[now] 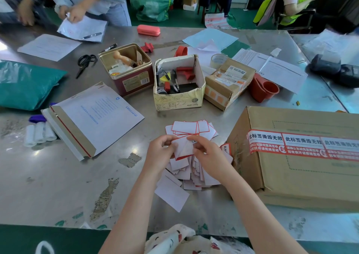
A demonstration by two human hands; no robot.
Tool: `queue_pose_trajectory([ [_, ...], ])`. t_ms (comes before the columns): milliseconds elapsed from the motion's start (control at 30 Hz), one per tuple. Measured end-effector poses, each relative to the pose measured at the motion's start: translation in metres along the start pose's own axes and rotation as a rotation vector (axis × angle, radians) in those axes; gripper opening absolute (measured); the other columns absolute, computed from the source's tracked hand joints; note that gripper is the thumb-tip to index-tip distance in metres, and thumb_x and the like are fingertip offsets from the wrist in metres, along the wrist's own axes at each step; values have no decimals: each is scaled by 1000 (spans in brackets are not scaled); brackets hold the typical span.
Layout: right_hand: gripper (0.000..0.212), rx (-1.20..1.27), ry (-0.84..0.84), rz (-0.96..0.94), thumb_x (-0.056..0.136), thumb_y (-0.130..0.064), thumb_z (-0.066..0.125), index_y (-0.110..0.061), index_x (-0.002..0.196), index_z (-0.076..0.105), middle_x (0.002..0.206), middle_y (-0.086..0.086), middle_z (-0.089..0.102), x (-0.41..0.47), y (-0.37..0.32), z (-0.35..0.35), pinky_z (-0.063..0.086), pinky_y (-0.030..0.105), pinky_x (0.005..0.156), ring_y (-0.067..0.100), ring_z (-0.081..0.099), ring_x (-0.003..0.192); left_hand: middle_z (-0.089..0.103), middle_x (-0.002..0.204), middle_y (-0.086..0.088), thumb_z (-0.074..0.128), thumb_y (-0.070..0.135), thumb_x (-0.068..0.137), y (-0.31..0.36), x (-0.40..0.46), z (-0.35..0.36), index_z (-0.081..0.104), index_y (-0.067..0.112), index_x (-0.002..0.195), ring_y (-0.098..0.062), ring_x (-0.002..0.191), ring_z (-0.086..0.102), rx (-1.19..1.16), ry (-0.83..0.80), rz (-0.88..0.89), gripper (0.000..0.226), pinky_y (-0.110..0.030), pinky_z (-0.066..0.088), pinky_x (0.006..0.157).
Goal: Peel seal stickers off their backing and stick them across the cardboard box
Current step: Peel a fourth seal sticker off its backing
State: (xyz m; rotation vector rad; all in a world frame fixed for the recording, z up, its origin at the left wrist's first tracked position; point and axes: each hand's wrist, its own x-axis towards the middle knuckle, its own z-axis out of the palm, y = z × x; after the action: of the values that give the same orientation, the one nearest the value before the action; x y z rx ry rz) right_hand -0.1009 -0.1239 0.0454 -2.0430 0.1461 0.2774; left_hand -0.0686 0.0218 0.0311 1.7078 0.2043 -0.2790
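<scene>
Sticker (183, 146) pinched between left hand (162, 152) and right hand (208, 152), cardboard box (303, 178) just right.

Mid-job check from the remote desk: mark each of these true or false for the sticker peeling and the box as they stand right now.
1. Both hands hold one sticker sheet above the pile. True: the left hand and right hand pinch the sticker sheet over the pile of backings.
2. The cardboard box carries no stickers so far. False: the cardboard box already has a row of red seal stickers across its top.
3. The cardboard box lies to the person's right. True.
4. The scissors sit inside the metal tin. False: the scissors lie on the table, left of the metal tin.
5. The tape roll is in the right hand. False: the tape roll stands behind the small parcel.
</scene>
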Motion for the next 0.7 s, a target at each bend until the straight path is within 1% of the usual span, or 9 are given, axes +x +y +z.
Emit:
queue_pose_trajectory([
  [67,38,-13,6,10,94,-2,41,-19,125,54,104,-6,60,0,-1,0,41,9,76,6,50,92,63,90,-6,54,1,90,-1,1,-1,66,10,97,-17,80,62,8,3,6,16,-16,55,59],
  [100,39,-8,9,13,94,-1,40,-18,125,55,110,-5,59,0,-2,-1,41,6,78,5,50,98,63,90,-6,55,1,90,-1,1,-1,66,10,98,-17,81,62,8,2,3,16,-17,55,61],
  [233,45,10,1,1,90,8,36,-15,121,59,116,-4,58,0,-1,-7,36,-6,72,3,48,107,64,87,-3,55,3,90,-3,3,-4,66,12,98,-17,82,62,-19,-5,-38,17,-26,55,69],
  [267,45,-5,15,-18,89,9,37,-15,119,61,118,-3,58,0,-1,-7,36,-5,74,4,49,108,64,86,-2,55,3,90,-4,3,-4,66,12,99,-17,82,62,-23,-7,-47,17,-26,55,70],
  [367,35,-33,100,-80,86,7,49,-14,108,67,115,-3,57,1,2,-6,41,12,83,11,51,114,63,85,-2,55,3,90,-6,4,-6,66,10,102,-16,79,60,-49,-23,-70,18,-26,54,69],
  [400,31,-35,119,-92,85,5,53,-13,104,68,116,-3,56,2,2,-5,41,14,84,13,50,115,63,87,-4,56,3,90,-8,4,-6,66,9,103,-17,80,60,-54,-27,-78,18,-26,54,68],
  [533,22,-109,123,-98,84,-2,59,-15,99,70,135,-2,48,3,4,-7,32,16,90,8,44,121,64,97,-9,55,2,90,-10,6,-6,65,3,109,-16,78,61,-70,-48,-111,21,-19,52,58],
  [633,19,-90,124,-95,83,-5,61,-17,96,70,139,-4,46,3,5,-6,30,17,92,3,42,119,62,101,-9,55,2,90,-9,5,-6,65,4,107,-15,78,61,-82,-66,-122,20,-16,52,56],
  [700,18,-78,110,-88,84,-7,60,-20,93,69,138,-5,48,3,5,-6,32,19,94,1,41,118,62,109,-14,55,1,90,-9,5,-5,66,6,104,-14,77,61,-81,-65,-129,18,-15,51,53],
])
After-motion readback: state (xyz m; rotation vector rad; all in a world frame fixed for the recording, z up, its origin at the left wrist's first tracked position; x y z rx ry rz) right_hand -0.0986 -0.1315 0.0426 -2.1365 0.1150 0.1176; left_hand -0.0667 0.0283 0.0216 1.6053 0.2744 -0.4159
